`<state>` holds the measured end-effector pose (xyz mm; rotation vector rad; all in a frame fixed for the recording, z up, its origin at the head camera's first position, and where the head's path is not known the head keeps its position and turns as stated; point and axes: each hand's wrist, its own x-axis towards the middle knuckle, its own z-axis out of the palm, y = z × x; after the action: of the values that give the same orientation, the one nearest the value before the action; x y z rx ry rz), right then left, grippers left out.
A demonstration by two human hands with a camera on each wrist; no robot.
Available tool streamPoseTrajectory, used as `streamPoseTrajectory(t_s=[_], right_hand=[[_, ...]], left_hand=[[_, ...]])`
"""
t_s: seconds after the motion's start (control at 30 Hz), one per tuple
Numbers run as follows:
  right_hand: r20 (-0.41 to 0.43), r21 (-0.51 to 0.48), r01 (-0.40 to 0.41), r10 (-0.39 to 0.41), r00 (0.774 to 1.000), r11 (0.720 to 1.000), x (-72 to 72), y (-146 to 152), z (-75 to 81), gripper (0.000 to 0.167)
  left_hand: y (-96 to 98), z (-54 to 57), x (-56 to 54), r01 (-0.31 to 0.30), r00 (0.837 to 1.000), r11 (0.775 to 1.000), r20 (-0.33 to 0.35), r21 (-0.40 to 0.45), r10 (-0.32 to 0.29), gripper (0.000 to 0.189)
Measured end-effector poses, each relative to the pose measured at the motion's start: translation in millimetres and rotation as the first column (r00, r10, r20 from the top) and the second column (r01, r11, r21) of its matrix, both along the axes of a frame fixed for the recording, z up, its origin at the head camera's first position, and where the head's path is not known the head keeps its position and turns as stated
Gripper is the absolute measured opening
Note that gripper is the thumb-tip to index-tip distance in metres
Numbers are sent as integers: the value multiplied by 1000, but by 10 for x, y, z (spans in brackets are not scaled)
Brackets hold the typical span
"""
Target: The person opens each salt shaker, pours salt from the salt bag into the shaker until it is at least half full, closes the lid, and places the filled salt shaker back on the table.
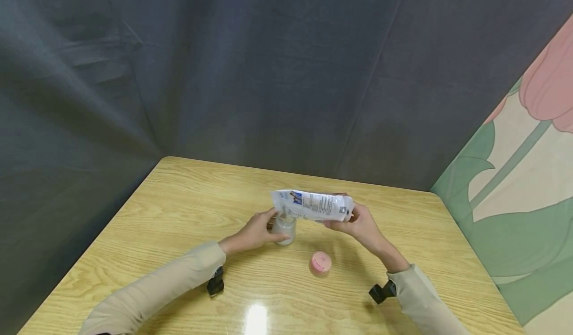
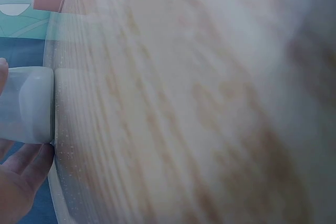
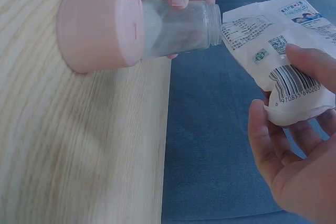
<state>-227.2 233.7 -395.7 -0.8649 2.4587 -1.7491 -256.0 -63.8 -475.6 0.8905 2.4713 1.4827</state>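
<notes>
Below mid-frame, our left hand clamps its fingers round a clear glass jar, our right hand round a white printed pouch; pouring seems in hand, calling for steady tilting.

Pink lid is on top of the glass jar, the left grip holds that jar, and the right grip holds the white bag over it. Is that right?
Not quite: the pink lid is off the glass jar. The head view shows it apart, on the table. The rest holds: the left grip holds that jar, and the right grip holds the white bag over it.
</notes>
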Motion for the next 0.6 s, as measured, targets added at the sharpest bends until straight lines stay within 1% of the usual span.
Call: streamPoseTrajectory(t_s=[0.3, 0.6], right_hand=[[7, -8, 0, 0, 1000, 1000, 1, -3, -2, 48], [7, -9, 9, -9, 1000, 1000, -10, -2, -5, 47]], left_hand=[[-5, -13, -1, 2, 1000, 1000, 12, 8, -2, 77], [-5, -41, -17, 5, 1000, 1000, -8, 26, -5, 76]])
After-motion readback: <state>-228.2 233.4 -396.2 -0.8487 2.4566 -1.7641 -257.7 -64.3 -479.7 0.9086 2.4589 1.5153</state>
